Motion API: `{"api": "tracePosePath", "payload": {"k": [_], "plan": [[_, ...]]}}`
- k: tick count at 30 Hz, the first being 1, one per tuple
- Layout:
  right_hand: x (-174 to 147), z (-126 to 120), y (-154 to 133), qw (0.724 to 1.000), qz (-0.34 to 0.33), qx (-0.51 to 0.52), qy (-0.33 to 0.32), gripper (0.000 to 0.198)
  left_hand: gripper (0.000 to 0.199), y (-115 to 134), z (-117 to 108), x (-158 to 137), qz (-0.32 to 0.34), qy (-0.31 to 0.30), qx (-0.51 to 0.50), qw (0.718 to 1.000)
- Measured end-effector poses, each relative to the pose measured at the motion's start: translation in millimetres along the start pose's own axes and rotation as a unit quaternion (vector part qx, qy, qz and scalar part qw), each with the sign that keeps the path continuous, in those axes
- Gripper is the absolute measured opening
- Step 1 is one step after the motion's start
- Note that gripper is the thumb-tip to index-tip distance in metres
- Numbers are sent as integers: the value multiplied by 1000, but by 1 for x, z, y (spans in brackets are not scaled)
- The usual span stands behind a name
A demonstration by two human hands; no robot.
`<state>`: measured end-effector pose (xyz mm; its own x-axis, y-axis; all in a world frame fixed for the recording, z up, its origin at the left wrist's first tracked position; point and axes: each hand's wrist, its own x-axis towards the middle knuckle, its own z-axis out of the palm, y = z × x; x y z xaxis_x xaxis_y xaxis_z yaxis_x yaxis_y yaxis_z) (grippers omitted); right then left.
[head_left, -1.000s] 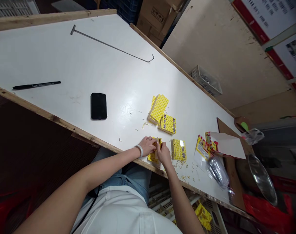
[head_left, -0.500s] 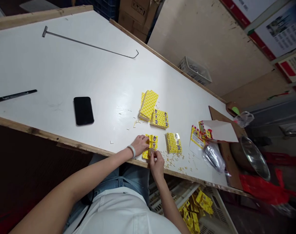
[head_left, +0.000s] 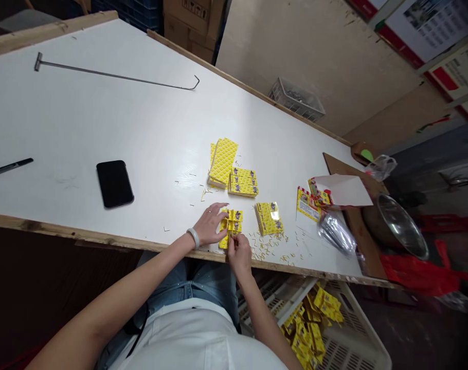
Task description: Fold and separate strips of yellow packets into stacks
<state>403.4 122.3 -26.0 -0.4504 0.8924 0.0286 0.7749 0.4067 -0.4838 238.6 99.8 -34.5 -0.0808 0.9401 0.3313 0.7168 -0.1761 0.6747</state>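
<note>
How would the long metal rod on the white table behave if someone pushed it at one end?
The rod looks thin and stiff, so it would probably pivot and slide. Its hooked end and crossbar lie flat, so rolling seems unlikely.

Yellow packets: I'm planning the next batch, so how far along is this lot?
Looks done: two stacks of yellow packets mid-table, a pile by the right hand, and more in the white crate below, with trimmings scattered about. In hand: both hands, the left hand too, work the packet strip at the table edge. What is left cannot be judged.
</note>
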Motion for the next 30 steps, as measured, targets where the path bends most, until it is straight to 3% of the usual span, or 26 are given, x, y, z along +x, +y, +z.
{"api": "tracePosePath", "payload": {"k": [4, 7, 10, 16, 23, 30], "plan": [[-7, -10, 4, 999, -41, 29, -10, 16, 46, 0, 4, 7, 39, -101, -18, 994], [-5, -29, 12, 995, -81, 47, -23, 31, 48, -6, 6, 9, 41, -127, -23, 991], [11, -47, 18, 992, -124, -21, -3, 37, 43, -9, 6, 9, 54, -137, -5, 989], [42, -47, 30, 968, -194, -106, -122, 37, 26, -3, 11, 8, 73, -138, 67, 985], [42, -45, 42, 967, -225, -109, -53, 54, 26, -3, 11, 7, 78, -118, 75, 987], [62, -44, 37, 948, -275, -77, -141, 49, 24, -1, 16, 20, 163, -169, 158, 959]]}}
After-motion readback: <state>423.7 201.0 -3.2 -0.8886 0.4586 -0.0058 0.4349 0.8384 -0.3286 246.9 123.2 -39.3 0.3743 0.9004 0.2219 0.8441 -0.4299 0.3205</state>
